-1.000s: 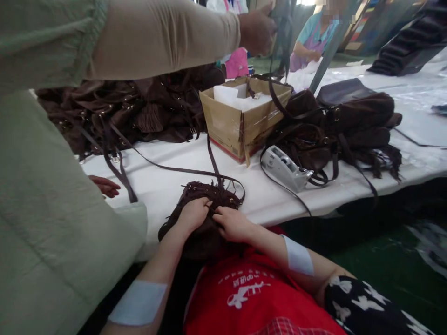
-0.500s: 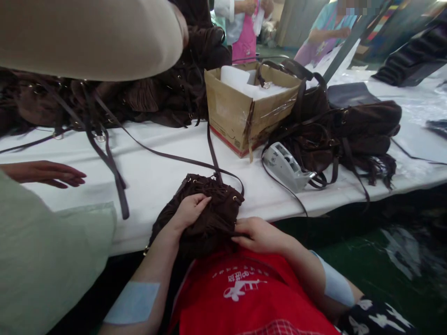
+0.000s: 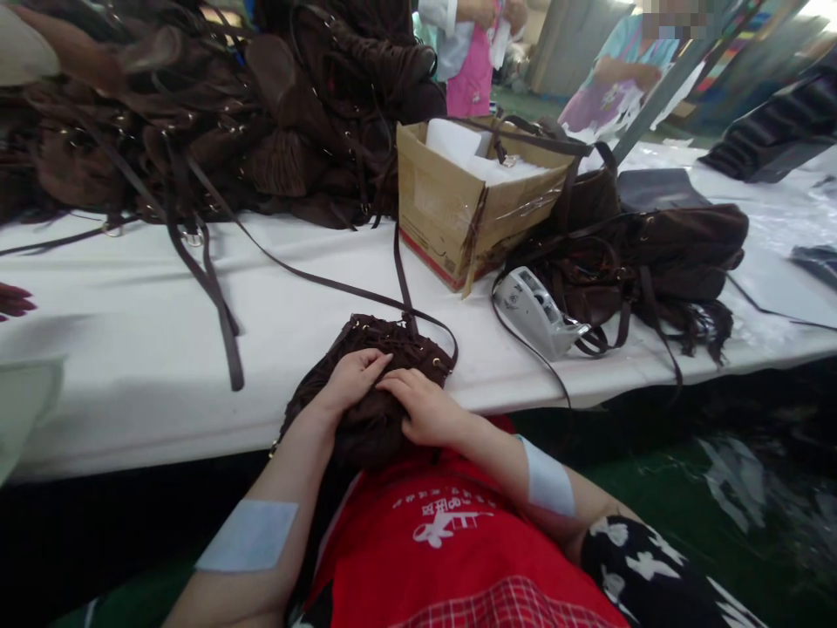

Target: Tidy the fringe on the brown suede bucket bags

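Note:
A dark brown handbag [image 3: 370,427] with gathered fabric and small metal rings lies at the table's front edge, against my red apron. My left hand [image 3: 353,379] rests over its upper side, with thumb and fingers closed on the material. Close beside it, my right hand [image 3: 425,406] has its fingers bent onto the same bag, fingertips almost meeting those of the left. What exactly the fingertips pinch is too small to make out. From the bag's top a thin strap [image 3: 327,283] runs back across the white table [image 3: 163,349].
Behind stands a heap of brown bags [image 3: 275,131]. A cardboard box [image 3: 438,209] holds white sheets, with a grey tape dispenser [image 3: 536,314] and more bags [image 3: 680,240] to its right. A co-worker's hand [image 3: 14,301] shows at left; other people stand at the back.
My right hand has moved from the bag's right edge to its middle, beside my left hand. At left, the co-worker's arm and body have drawn away leftward.

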{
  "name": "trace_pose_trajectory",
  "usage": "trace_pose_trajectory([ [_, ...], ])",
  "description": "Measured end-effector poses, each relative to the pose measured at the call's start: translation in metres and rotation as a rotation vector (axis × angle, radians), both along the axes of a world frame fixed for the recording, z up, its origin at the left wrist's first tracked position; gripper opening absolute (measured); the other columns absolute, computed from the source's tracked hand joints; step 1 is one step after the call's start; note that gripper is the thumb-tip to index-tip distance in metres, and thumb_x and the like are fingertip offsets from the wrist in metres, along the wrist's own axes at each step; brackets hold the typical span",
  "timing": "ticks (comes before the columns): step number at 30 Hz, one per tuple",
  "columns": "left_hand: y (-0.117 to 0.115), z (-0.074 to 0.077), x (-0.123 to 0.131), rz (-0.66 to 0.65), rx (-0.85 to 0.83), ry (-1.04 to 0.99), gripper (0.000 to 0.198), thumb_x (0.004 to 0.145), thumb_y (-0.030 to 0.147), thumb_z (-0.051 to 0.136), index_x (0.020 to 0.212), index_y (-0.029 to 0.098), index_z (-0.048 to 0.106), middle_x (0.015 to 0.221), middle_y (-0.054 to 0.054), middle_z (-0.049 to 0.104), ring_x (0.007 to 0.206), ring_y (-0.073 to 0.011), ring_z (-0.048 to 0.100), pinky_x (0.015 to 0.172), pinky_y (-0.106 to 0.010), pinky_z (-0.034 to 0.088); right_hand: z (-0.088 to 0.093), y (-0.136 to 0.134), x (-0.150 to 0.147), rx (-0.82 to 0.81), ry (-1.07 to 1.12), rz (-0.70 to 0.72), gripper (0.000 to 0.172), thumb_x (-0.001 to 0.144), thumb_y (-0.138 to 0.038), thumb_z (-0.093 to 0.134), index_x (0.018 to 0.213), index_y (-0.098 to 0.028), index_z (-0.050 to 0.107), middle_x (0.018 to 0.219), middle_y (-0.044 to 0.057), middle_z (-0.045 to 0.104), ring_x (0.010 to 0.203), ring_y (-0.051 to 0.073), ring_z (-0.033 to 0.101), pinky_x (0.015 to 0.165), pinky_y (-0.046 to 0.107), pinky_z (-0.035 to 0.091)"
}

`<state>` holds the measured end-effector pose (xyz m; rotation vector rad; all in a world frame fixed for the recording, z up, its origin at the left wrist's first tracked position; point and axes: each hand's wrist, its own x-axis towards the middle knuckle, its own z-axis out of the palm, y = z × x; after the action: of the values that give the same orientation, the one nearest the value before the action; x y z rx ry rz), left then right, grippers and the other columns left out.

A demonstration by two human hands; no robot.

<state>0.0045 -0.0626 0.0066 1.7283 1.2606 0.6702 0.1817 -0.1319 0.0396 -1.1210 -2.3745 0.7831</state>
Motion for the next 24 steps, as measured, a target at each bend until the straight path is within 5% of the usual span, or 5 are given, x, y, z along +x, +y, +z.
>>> trace_pose_trajectory([
  [5, 0.0, -0.003, -0.001, 0.021, -0.022, -0.007, 0.04, 0.082, 0.052, 0.05, 0.062, 0.018, 0.057, 0.055, 0.005, 0.049, 0.056, -0.0109, 0.044, 0.054, -0.022, 0.034, -0.027, -0.001, -0.01, 0.01, -0.129, -0.076, 0.024, 0.075, -0.007, 0.048, 0.094, -0.017, 0.058, 0.095, 0.007, 0.059, 0.093, 0.019, 0.054, 0.086, 0.03, 0.044],
  [14, 0.002, -0.007, -0.004, 0.092, -0.004, -0.005, 0.037, 0.081, 0.049, 0.049, 0.063, 0.019, 0.058, 0.058, 0.004, 0.054, 0.058, -0.0127, 0.048, 0.057, -0.023, 0.037, 0.021, -0.035, 0.039, -0.106, -0.246, 0.187, 0.018, 0.075, -0.009, 0.046, 0.086, -0.018, 0.058, 0.084, 0.003, 0.059, 0.082, 0.016, 0.052, 0.075, 0.025, 0.04],
  [20, 0.001, -0.004, -0.003, -0.024, 0.046, 0.018, 0.043, 0.087, 0.05, 0.041, 0.061, 0.02, 0.058, 0.057, 0.004, 0.054, 0.059, -0.0137, 0.052, 0.061, -0.024, 0.038, 0.03, -0.034, 0.054, -0.182, -0.123, 0.201, 0.026, 0.067, -0.008, 0.048, 0.089, -0.018, 0.059, 0.089, 0.003, 0.059, 0.085, 0.016, 0.052, 0.075, 0.025, 0.04],
  [24, 0.0, 0.0, -0.002, -0.039, 0.073, 0.058, 0.046, 0.088, 0.053, 0.04, 0.062, 0.02, 0.059, 0.059, 0.003, 0.057, 0.062, -0.0144, 0.054, 0.063, -0.025, 0.039, 0.036, -0.035, 0.07, -0.207, -0.141, 0.198, 0.016, 0.067, -0.012, 0.056, 0.081, -0.018, 0.059, 0.083, 0.002, 0.057, 0.08, 0.016, 0.051, 0.072, 0.025, 0.039],
])
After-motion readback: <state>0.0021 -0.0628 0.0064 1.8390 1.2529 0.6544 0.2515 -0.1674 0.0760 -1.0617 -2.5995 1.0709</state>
